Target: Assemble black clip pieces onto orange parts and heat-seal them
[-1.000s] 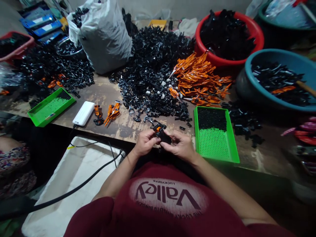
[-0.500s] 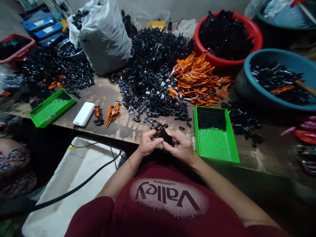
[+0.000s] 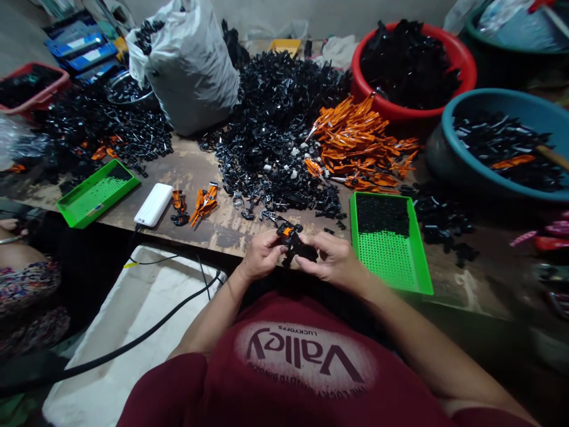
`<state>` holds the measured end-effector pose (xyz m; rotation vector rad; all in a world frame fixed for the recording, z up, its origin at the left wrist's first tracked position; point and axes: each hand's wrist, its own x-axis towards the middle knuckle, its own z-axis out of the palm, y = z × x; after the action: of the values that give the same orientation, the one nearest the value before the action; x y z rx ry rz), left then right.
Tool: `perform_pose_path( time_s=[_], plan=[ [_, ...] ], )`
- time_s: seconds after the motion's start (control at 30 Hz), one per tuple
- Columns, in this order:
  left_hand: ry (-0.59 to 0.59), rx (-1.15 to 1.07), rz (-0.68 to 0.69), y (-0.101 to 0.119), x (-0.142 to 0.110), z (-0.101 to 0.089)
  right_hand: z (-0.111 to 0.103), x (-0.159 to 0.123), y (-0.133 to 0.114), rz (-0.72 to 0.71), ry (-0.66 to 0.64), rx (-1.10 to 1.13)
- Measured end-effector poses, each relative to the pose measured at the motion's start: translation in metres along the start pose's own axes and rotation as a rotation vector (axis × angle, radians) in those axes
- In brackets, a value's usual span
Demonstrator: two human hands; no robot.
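Above my lap, my left hand (image 3: 264,255) and my right hand (image 3: 332,260) together grip a small black-and-orange plastic assembly (image 3: 294,244). It looks like a toy or model part, but its exact kind is unclear. Its lower part is black and its top shows an orange patch. My fingers hide some of it. Just beyond my hands lies a heap of loose black plastic parts (image 3: 275,142) on the worn wooden table (image 3: 222,232). Two orange-and-black assembled pieces (image 3: 204,204) lie to the left.
A green perforated tray (image 3: 386,249) sits right of my hands, with another (image 3: 98,193) at left. Orange parts (image 3: 360,139) are piled nearby. A red basin (image 3: 411,68), a teal basin (image 3: 502,145), a white sack (image 3: 189,65) and a white power bank (image 3: 153,204) stand around. A seated person's lap (image 3: 26,290) shows at left.
My hands have moved slightly apart, and the assembly has turned, showing more of its orange top. The view has shifted slightly.
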<state>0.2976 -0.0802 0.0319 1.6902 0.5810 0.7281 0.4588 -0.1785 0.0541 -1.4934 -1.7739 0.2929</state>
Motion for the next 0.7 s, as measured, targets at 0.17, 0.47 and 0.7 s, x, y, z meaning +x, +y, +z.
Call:
perform_pose_path(
  time_s=[0.17, 0.47, 0.7],
  plan=[
    [-0.049, -0.228, -0.123, -0.004, -0.002, 0.003, 0.004, -0.001, 0.003, -0.060, -0.028, 0.065],
    [0.119, -0.579, -0.359, -0.020, 0.002, 0.026, 0.030, -0.011, 0.011, -0.041, 0.132, -0.157],
    [0.270, -0.739, -0.397, -0.012, 0.017, 0.045, 0.026, -0.012, 0.011, 0.434, 0.190, 0.212]
  ],
)
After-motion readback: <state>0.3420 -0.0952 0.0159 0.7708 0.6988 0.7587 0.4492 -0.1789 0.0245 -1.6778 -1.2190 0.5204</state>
